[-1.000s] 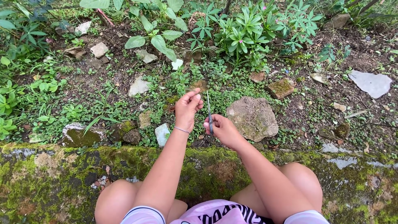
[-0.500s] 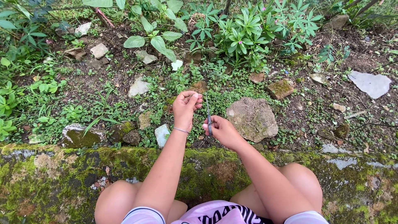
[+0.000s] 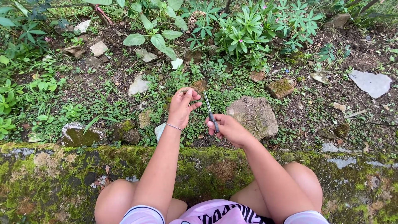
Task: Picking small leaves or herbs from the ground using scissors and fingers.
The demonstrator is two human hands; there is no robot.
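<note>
1. A slim dark tool (image 3: 209,113), seemingly a small pair of scissors or a thin blade with a dark handle, is pointing up and away from the person, in mid-air above the weedy ground just past a mossy ledge (image 3: 54,174).
2. The right hand (image 3: 227,129) is closing round the tool's handle, its fingers curled tight, with the metal tip rising toward the far left.
3. The left hand (image 3: 182,107) is hovering just left of the tip, fingers loosely bunched and thumb meeting fingertips, perhaps pinching something tiny; what it is holding, if anything, is too small to tell.
4. To do this well, in my judgement, the left fingers should be keeping clear of the sharp tip while the right hand is holding the tool steady.
5. A large grey stone (image 3: 253,116) is lying just right of the hands.
6. Leafy green plants (image 3: 244,33) are growing on the far side, with smaller stones scattered across the dark soil.
7. The person's bare knees are showing at the near edge.
</note>
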